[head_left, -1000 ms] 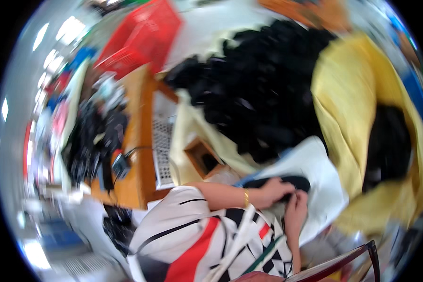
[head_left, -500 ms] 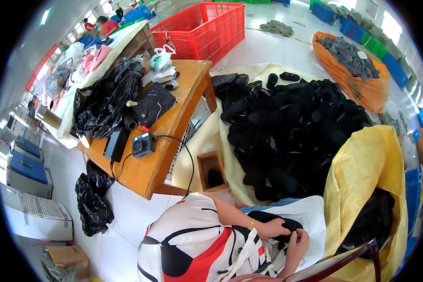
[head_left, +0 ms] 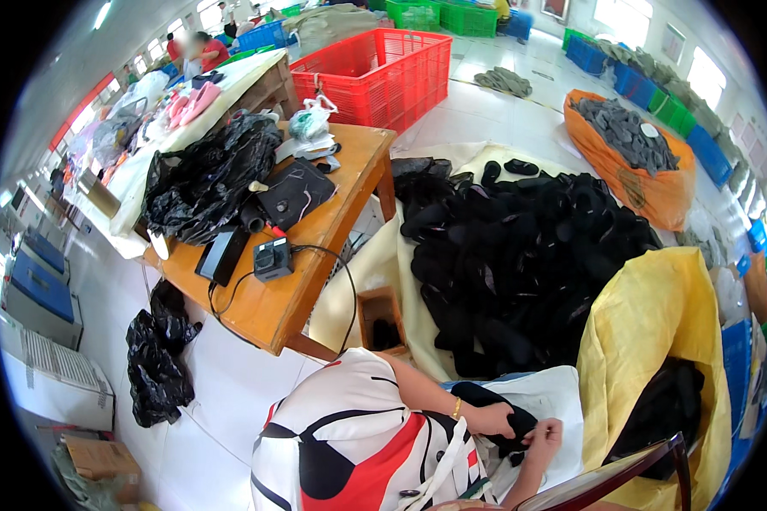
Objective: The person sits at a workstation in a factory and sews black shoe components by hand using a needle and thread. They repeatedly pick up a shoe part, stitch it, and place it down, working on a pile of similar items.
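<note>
- Cloth piece [head_left: 483, 398], black and soft-looking, lies low in front of me, over the white sheet [head_left: 562, 396] and between my hands.
- My left hand [head_left: 493, 420] pinches it, thumb on top and the fingers mostly out of sight beneath. I judge this to be the steadying grip, so it should be firm enough to stop slipping and light enough not to pucker the fabric.
- My right hand [head_left: 544, 435] is curled at the edge on the other side, thumb and forefinger close together. I cannot tell whether they meet, or what they might have between them.
- For close work at that edge, I would do best to set both grips near each other, with the stretch between them flat and just taut.
- Black on black hides folds, so feeling along the edge with a fingertip seems safer than trusting my eyes.
- The white sheet gives good contrast; tilting the edge over it should show its outline better.
- The black pile [head_left: 528, 255] and the yellow sack [head_left: 643, 298] are near, so my elbows want to stay tucked in.
</note>
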`<state>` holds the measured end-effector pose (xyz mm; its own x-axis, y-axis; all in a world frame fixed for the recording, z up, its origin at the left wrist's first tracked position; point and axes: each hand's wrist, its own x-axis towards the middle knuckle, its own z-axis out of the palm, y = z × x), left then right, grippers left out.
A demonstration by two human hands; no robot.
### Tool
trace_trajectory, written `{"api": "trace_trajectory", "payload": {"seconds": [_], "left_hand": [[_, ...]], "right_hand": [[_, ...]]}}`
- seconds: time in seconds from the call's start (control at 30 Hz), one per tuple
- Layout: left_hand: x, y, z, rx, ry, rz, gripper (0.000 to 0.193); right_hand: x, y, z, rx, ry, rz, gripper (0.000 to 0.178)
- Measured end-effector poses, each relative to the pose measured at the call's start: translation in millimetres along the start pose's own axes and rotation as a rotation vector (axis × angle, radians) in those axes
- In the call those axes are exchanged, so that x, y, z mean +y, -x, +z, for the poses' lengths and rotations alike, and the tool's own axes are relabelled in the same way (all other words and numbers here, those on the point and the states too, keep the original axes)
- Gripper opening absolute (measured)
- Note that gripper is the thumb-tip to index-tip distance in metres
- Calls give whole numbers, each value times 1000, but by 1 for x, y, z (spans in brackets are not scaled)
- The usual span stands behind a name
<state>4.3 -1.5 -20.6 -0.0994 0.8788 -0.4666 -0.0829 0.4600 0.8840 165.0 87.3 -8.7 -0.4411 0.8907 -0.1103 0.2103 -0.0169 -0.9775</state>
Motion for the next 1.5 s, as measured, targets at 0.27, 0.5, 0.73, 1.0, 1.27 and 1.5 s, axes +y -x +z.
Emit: {"api": "trace_trajectory", "payload": {"seconds": [0.27,0.5,0.73,1.0,1.27,1.5], "left_hand": [[25,15,-12,-99,-85,52,47],[28,13,-11,-89,-234,96,48],[34,10,-22,-181,-368,174,46],[63,-21,-13,-412,-857,571,50],[79,-52,64,-988,-1545,877,46],[22,-91,79,-1072,-1435,863,57]], "right_hand": [[-20,13,-3,36,-539,317,19],[-22,4,-136,352,-655,-64,17],[-31,28,-137,808,-230,-14,16],[-20,43,-115,784,-199,9,16],[-6,58,-86,675,-254,66,17],[2,68,-80,676,-242,120,18]]}}
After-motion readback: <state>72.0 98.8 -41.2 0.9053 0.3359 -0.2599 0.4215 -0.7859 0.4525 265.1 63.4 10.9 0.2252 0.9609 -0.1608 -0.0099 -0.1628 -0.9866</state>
